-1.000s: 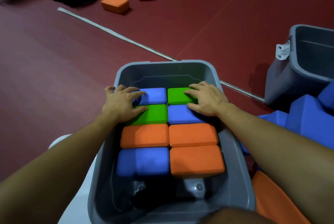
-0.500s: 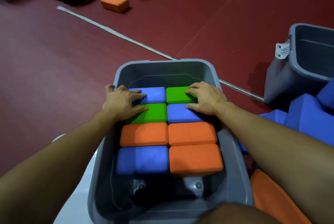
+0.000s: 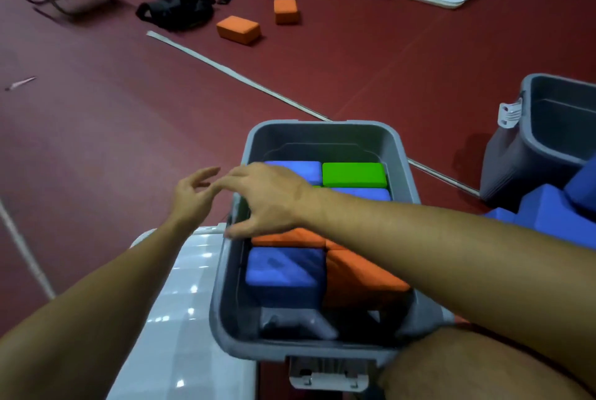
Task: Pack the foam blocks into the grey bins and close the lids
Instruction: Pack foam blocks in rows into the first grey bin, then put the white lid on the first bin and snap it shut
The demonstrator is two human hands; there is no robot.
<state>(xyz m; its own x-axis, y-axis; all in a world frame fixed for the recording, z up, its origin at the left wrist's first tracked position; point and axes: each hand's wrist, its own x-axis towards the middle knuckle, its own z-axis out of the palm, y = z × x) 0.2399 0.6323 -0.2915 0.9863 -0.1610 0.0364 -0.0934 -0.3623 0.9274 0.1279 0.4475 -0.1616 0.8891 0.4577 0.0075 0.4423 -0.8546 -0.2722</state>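
- Right hand reaches across the grey bin, fingers spread and relaxed, gripping nothing, hovering over the bin's left rim.
- Left hand is out over the red floor just left of the bin, fingers loose, nothing in it.
- Foam blocks sit packed in the bin: green block and blue block at the far end, a blue block nearer.
- White lid lies flat against the bin's left side.
- A second grey bin stands open on the right.
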